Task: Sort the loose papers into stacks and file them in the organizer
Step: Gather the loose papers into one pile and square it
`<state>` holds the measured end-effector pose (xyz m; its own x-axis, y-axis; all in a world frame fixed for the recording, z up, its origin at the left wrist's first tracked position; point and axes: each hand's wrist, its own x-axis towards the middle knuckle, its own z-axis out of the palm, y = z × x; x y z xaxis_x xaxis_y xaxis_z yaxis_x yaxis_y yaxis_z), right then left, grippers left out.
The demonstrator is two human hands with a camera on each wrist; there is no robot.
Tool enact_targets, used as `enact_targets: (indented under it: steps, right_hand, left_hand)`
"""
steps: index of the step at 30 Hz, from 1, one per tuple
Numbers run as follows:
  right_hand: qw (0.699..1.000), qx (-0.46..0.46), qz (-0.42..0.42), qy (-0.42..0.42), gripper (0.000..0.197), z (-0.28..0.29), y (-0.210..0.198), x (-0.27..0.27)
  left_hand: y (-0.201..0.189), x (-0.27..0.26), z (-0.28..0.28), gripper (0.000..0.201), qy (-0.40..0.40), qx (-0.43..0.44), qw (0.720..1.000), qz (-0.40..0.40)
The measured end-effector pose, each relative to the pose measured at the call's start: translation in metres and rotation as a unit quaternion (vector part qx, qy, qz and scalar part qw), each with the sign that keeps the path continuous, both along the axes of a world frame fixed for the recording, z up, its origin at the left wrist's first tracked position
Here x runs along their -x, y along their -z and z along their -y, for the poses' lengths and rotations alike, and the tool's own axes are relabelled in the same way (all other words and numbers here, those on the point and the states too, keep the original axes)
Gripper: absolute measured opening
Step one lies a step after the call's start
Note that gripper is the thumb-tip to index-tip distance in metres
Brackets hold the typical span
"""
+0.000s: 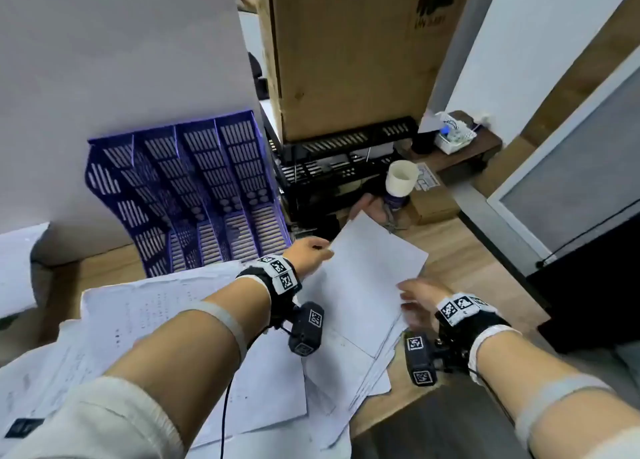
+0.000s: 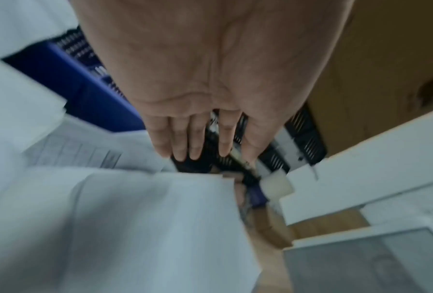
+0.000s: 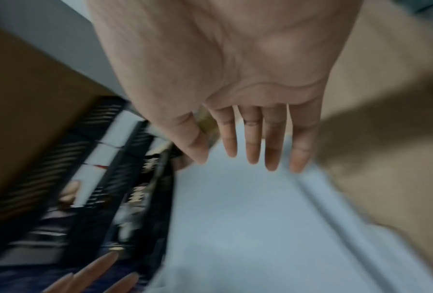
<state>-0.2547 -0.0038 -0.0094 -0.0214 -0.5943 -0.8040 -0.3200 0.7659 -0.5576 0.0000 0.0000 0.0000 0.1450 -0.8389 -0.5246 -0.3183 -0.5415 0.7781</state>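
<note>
A blue slotted file organizer point(image 1: 194, 195) point(image 2: 85, 95) stands against the wall at the back left, and the slots I can see into hold no paper. Loose printed papers point(image 1: 149, 313) lie spread over the desk under my left forearm. A plain white sheet point(image 1: 367, 285) point(image 2: 147, 228) point(image 3: 235, 218) tops a small stack between my hands. My left hand point(image 1: 311, 251) point(image 2: 205, 79) lies along that sheet's left edge with straight fingers point(image 2: 198, 142), partly hidden behind the sheet. My right hand point(image 1: 419, 299) point(image 3: 235, 79), blurred and with straight fingers, hovers at the stack's right edge and grips nothing.
A black mesh tray rack point(image 1: 339, 161) carries a tall cardboard box point(image 1: 346, 53) right of the organizer. A white cup point(image 1: 401, 178) stands on a jar just beyond the sheet. A white basket point(image 1: 453, 135) sits on a small shelf. Wooden desk point(image 1: 460, 251) shows at right.
</note>
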Motion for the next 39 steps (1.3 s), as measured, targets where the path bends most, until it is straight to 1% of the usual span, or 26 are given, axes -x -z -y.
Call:
enact_targets:
  steps: [2,3,5,7,9,11,12,14,15,16,17,19,21,22,23,26,28,30,31,32,33,34,35,36,37,39]
  right_hand:
    - [0.999,-0.032,-0.040,-0.006,0.014,-0.005,0.025,0.010]
    - [0.998,-0.045,-0.048,-0.009,0.016,-0.010,0.035,0.014]
    - [0.997,-0.057,-0.042,-0.004,0.017,-0.015,0.049,0.016]
    - [0.998,-0.052,-0.028,0.013,0.018,-0.012,0.055,0.015]
    - [0.998,-0.046,-0.034,0.012,0.029,-0.010,0.053,0.015]
    - [0.996,-0.030,-0.074,-0.042,0.043,-0.006,0.059,0.021]
    - [0.994,-0.020,-0.084,-0.065,0.046,-0.005,0.058,0.024]
    - [0.993,-0.011,-0.087,-0.077,0.054,0.000,0.060,0.031]
    - [0.992,-0.015,-0.096,-0.079,0.060,0.002,0.062,0.034]
    - [0.990,-0.024,-0.113,-0.082,0.064,0.003,0.062,0.039]
    - [0.989,-0.024,-0.122,-0.079,0.061,0.005,0.062,0.042]
    - [0.989,-0.003,-0.137,-0.051,0.043,0.006,0.063,0.050]
    - [0.986,0.018,-0.165,-0.024,0.031,0.005,0.065,0.061]
    - [0.984,0.021,-0.178,-0.011,0.027,0.002,0.064,0.065]
    - [0.981,0.025,-0.191,-0.004,0.025,-0.002,0.060,0.066]
    - [0.980,0.009,-0.199,-0.002,0.039,-0.013,0.063,0.065]
    - [0.979,-0.011,-0.205,-0.015,0.040,-0.022,0.065,0.059]
    - [0.977,-0.021,-0.211,0.000,0.042,-0.033,0.068,0.053]
    - [0.980,-0.021,-0.197,0.016,0.044,-0.040,0.069,0.047]
    - [0.986,-0.024,-0.167,0.019,0.050,-0.046,0.073,0.045]
    - [0.990,-0.034,-0.134,0.032,0.065,-0.047,0.095,0.051]
    - [0.993,-0.038,-0.109,0.034,0.088,-0.050,0.120,0.060]
    - [0.995,-0.047,-0.087,0.030,0.108,-0.054,0.133,0.067]
    - [0.997,-0.047,-0.059,0.034,0.109,-0.057,0.144,0.075]
    - [0.997,-0.041,-0.039,0.059,0.094,-0.061,0.128,0.073]
    - [0.994,-0.021,0.015,0.104,0.049,-0.070,0.066,0.054]
  left_hand:
    - [0.022,0.012,0.003,0.061,0.038,-0.031,0.995,0.085]
    - [0.031,0.016,0.000,0.067,0.054,-0.052,0.989,0.125]
    - [0.048,0.023,-0.004,0.071,0.071,-0.081,0.973,0.204]
    - [0.057,0.028,-0.004,0.070,0.073,-0.098,0.965,0.233]
    - [0.061,0.031,-0.002,0.060,0.080,-0.123,0.962,0.230]
    - [0.061,0.033,-0.004,0.050,0.107,-0.147,0.956,0.231]
    - [0.063,0.034,-0.006,0.050,0.114,-0.149,0.956,0.226]
    - [0.069,0.032,-0.011,0.057,0.108,-0.147,0.963,0.196]
    - [0.070,0.032,-0.015,0.056,0.101,-0.140,0.968,0.183]
    - [0.070,0.031,-0.019,0.051,0.093,-0.137,0.970,0.177]
    - [0.069,0.030,-0.023,0.044,0.087,-0.133,0.973,0.169]
    - [0.069,0.027,-0.030,0.037,0.084,-0.109,0.971,0.198]
    - [0.070,0.024,-0.036,0.042,0.077,-0.088,0.961,0.249]
    - [0.066,0.026,-0.039,0.047,0.068,-0.084,0.959,0.263]
    - [0.063,0.027,-0.042,0.052,0.054,-0.083,0.961,0.259]
    - [0.062,0.030,-0.048,0.058,0.031,-0.107,0.971,0.212]
    - [0.064,0.032,-0.051,0.055,0.028,-0.121,0.974,0.192]
    - [0.066,0.034,-0.056,0.051,0.031,-0.132,0.975,0.177]
    - [0.067,0.037,-0.059,0.049,0.042,-0.137,0.976,0.166]
    - [0.068,0.039,-0.061,0.046,0.060,-0.136,0.977,0.151]
    - [0.069,0.042,-0.064,0.041,0.076,-0.130,0.980,0.132]
    - [0.069,0.045,-0.066,0.036,0.084,-0.118,0.983,0.112]
    - [0.068,0.048,-0.069,0.033,0.089,-0.103,0.986,0.100]
    - [0.067,0.049,-0.071,0.031,0.092,-0.083,0.988,0.093]
    - [0.064,0.050,-0.072,0.031,0.094,-0.065,0.990,0.082]
    - [0.058,0.048,-0.073,0.031,0.084,-0.034,0.995,0.027]
